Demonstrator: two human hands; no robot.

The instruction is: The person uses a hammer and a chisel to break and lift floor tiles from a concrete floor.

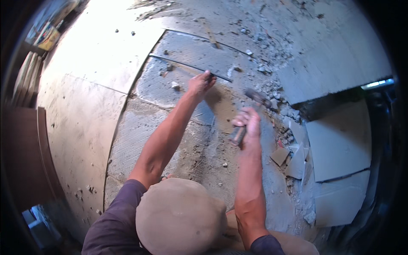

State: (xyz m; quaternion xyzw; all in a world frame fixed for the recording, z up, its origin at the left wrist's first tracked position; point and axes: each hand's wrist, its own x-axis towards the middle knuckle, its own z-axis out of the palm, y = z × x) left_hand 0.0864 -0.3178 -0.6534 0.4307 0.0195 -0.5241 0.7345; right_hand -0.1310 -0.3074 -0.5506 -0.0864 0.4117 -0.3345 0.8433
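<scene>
Rounded beige cloth [180, 216], apparently over a bent knee, fills the lower middle of the view, with the dark sleeves [117, 212] of the person on either side. Beyond it, the left arm stretches forward, and the left hand [202, 86] has its fingers closed around a thin dark rod [180, 63]. This rod slants across a patch of bare, grooved floor [148, 80], one end near the edge of the pale tiles [89, 123] on the left, the other just past the hand; whether it touches the surface below cannot be told.

Nearer the body, the right hand [247, 121] grips a hammer [258, 97], its fingers wrapped around the handle. The hammer's head points up and away, slightly blurred, apart from the rod. Loose grit and dust cover the floor between the arms.

Broken rubble [267, 70] runs down the right side, past the hammer, to a small tan shard [279, 156] and some larger pale fragments [296, 163]. Farther right lie two big grey slabs [340, 144]. A brown board [27, 157] stands at the far left.
</scene>
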